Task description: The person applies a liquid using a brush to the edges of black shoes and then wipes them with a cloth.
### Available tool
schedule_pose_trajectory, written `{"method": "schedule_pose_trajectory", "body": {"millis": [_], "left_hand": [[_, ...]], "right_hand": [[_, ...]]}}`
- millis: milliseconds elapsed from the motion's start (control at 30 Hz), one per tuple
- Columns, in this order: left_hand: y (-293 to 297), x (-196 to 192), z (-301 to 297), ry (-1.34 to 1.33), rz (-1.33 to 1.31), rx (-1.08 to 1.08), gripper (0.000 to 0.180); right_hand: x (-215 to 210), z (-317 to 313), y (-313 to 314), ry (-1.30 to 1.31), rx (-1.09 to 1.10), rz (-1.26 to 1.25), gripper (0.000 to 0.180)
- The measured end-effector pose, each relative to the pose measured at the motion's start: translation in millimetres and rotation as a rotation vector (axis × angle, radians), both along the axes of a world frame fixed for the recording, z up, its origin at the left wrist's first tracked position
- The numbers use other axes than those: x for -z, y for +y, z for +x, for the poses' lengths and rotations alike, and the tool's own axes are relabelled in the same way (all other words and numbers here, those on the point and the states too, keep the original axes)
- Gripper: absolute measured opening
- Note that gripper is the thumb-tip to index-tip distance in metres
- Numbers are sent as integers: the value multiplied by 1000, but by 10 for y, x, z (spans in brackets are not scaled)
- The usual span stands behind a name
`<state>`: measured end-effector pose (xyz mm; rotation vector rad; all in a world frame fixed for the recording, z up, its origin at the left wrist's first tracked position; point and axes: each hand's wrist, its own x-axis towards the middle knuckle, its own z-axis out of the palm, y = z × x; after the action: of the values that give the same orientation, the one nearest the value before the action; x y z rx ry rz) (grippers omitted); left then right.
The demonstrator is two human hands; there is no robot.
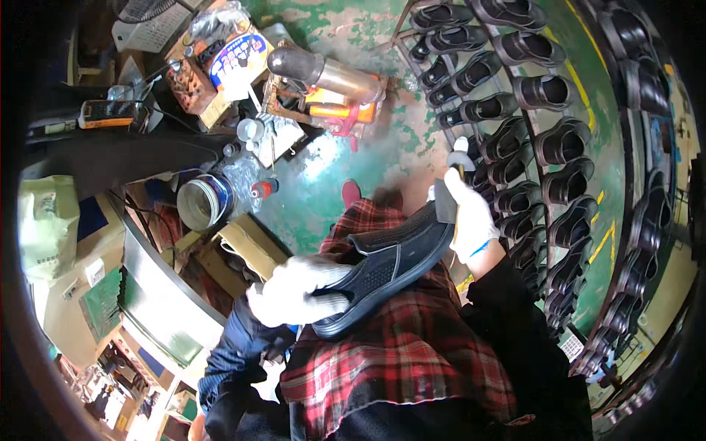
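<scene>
A black slip-on shoe [397, 257] lies slanted above my lap, with its heel end at the left and its toe up to the right. My left hand [298, 290], in a white knit glove, grips it by the heel, fingers at the opening. My right hand [473, 217], also white-gloved, is closed around a dark grey rectangular pad [446, 202] at the shoe's toe. Part of the toe is hidden behind this pad. Just above the right hand shows a small grey and white rounded piece [460, 156] that I cannot make out.
Racks of black shoes [540, 92] stand close on my right. A red plaid apron [397, 353] covers my lap. To the left are a workbench [169, 309], a metal can [198, 203] and a clear plastic bottle [246, 176]. A machine with a metal cylinder [346, 77] stands ahead.
</scene>
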<state>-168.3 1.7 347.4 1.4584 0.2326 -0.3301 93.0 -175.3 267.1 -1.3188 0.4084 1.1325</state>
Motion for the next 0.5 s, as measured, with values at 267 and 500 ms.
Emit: {"method": "schedule_pose_trajectory", "body": {"millis": [267,500], "left_hand": [[-93,53,80,379,-595,99,63],[-281,-102,230,282,-232,77,58]], "right_hand": [[-811,-322,-108,-812,-519,-130,32],[-1133,-750,-180,-1404,-1122,94,41]]}}
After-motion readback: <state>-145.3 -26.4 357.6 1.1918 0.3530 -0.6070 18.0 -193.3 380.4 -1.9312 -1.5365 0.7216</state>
